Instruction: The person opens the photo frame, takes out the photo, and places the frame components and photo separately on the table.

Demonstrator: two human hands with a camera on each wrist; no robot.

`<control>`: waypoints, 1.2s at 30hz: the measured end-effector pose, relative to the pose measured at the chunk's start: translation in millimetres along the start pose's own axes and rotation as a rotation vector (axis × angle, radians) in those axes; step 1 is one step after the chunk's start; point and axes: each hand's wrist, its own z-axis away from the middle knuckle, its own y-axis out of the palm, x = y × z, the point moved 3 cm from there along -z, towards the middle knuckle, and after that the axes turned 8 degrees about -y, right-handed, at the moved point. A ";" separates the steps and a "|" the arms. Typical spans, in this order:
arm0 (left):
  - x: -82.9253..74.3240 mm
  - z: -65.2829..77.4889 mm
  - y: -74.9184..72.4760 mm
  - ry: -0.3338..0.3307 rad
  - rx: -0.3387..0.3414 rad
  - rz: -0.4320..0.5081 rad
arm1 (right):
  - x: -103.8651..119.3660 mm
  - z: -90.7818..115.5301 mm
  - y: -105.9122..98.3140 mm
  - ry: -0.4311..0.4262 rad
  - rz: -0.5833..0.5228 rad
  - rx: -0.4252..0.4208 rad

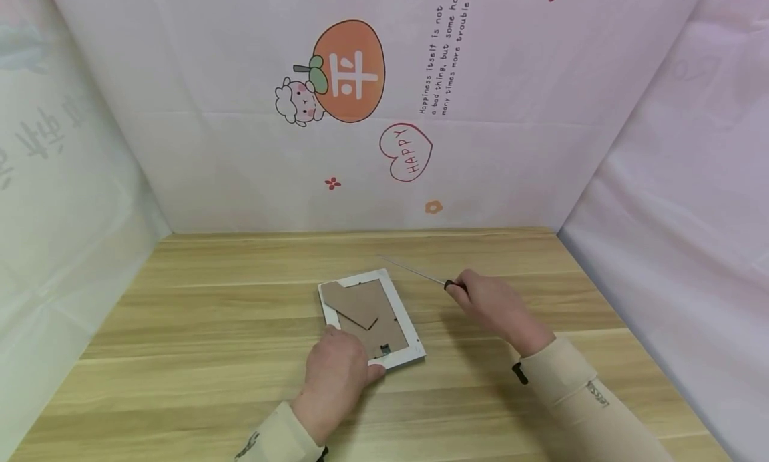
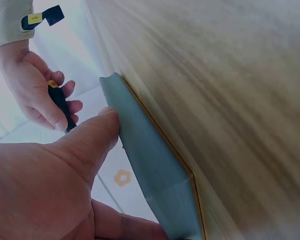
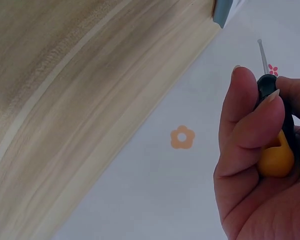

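Observation:
A white-edged picture frame [image 1: 401, 310] lies face down on the table, with its brown backing board [image 1: 386, 308] and cardboard stand [image 1: 350, 304] uppermost. A small dark catch [image 1: 385, 348] sits near the board's lower edge. My left hand [image 1: 336, 375] holds the frame's near left corner, thumb along the near edge and fingers at the left side. In the left wrist view, the frame's side [image 2: 145, 145] looks bluish grey. Beyond the frame's right side, my right hand [image 1: 495, 308] grips a screwdriver [image 3: 276, 162] by its black and yellow handle. Its thin shaft points up and left, above the frame's far end.
The wooden table [image 1: 210, 328] extends on both sides of the frame. A white printed cloth [image 1: 252, 175] hangs behind the table's far edge, and pale sheets [image 1: 673, 201] flank it left and right.

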 end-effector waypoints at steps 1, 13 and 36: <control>1.2 0.3 -0.3 0.004 0.000 0.021 | 0.4 0.2 0.1 0.000 -0.003 -0.002; 30.8 -7.1 -13.2 0.075 0.234 0.197 | 0.1 3.0 0.9 0.008 -0.039 0.001; 71.2 -54.9 1.3 0.301 0.378 0.090 | -3.0 6.5 8.3 0.015 -0.050 -0.025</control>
